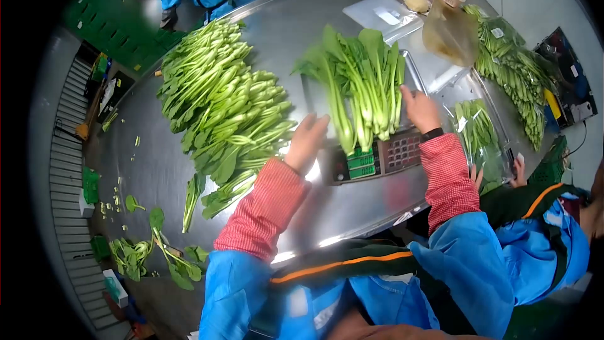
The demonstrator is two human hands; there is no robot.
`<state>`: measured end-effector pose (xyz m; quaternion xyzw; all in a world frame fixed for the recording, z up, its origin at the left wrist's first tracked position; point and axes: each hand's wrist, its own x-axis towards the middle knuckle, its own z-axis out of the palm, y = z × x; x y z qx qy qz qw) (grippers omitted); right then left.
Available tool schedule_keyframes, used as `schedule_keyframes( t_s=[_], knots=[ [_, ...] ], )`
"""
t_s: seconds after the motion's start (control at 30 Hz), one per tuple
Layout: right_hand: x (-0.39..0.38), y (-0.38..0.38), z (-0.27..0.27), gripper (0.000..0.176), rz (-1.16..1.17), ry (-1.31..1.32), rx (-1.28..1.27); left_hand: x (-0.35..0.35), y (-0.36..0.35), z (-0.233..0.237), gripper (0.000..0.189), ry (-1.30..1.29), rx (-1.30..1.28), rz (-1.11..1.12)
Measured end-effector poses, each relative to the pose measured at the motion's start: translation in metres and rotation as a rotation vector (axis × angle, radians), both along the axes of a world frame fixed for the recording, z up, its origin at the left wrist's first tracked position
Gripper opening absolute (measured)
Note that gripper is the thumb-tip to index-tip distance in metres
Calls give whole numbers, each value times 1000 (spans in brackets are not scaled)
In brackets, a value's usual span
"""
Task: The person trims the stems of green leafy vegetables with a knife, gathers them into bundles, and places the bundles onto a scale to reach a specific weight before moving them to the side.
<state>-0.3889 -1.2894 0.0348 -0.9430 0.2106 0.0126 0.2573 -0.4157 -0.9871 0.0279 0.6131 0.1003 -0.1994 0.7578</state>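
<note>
Bunch of greens (362, 88) lies on scale (377, 160), stalk ends toward person, leaves fanned away; prob. laid flat so whole load sits on pan, readout left uncovered.
L hand (306, 141): released, fingers loose, holds nothing, at scale's left edge, just beside stalk ends.
R hand (420, 111): fingers extended, touching bunch's right side, no closed grip seen.
Big loose pile of greens (220, 101) on desk (157, 170), left of scale, near L hand.
Bagged greens (478, 129) to right, well apart.

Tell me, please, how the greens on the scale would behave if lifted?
The greens would probably flop: long thin stalks, broad soft leaves. Lying as a loose bunch on the scale, they would likely splay or shed stalks. The leaves probably bruise easily.
</note>
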Motion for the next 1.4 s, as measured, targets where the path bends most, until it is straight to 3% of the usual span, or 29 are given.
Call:
schedule_keyframes(
  t_s=[0.07,0.13,0.27,0.37,0.5,0.6,0.67,0.73,0.83,1.0,1.07,1.13,1.17,1.27,1.3,1.37,1.4],
  knots=[
    [11,14,8,76,42,65,42,26,-19,7,51,216,-78,-96],
    [20,30,1,72,96,64,51,39,-42,26,46,204,-18,-131],
    [19,39,6,64,262,-35,201,73,-63,-16,40,283,-84,-210],
    [35,27,-7,59,309,-9,541,73,-83,-3,39,318,-347,-298],
    [51,0,-14,46,372,-88,1143,70,-126,31,39,144,-349,-209],
    [74,-51,6,45,345,-116,964,81,-177,48,38,60,-436,-170],
    [98,-97,29,47,386,-135,1086,102,-219,57,39,-84,-460,-234],
    [123,-145,33,50,285,-239,1109,136,-272,50,44,-104,-418,-201],
    [151,-216,40,55,121,-384,1113,197,-347,50,50,-271,-407,-387],
    [199,-322,6,61,-58,-556,902,299,-474,2,60,-418,-307,-519],
    [238,-391,-56,77,-192,-480,637,320,-504,-25,67,-492,-134,-338],
    [236,-407,-75,87,-295,-200,479,327,-511,-36,69,-588,-57,-265],
    [235,-409,-88,80,-390,-189,397,318,-510,-49,69,-526,112,-244],
    [215,-412,-111,72,-280,-277,-1,312,-499,-77,69,-659,85,-388],
    [209,-403,-118,58,-277,-382,-29,291,-476,-48,76,-712,173,-475],
    [188,-358,-109,51,-251,-562,-23,261,-455,-36,68,-741,168,-482],
    [180,-334,-105,47,-224,-652,-12,235,-431,-5,61,-753,103,-546]
  ],
)
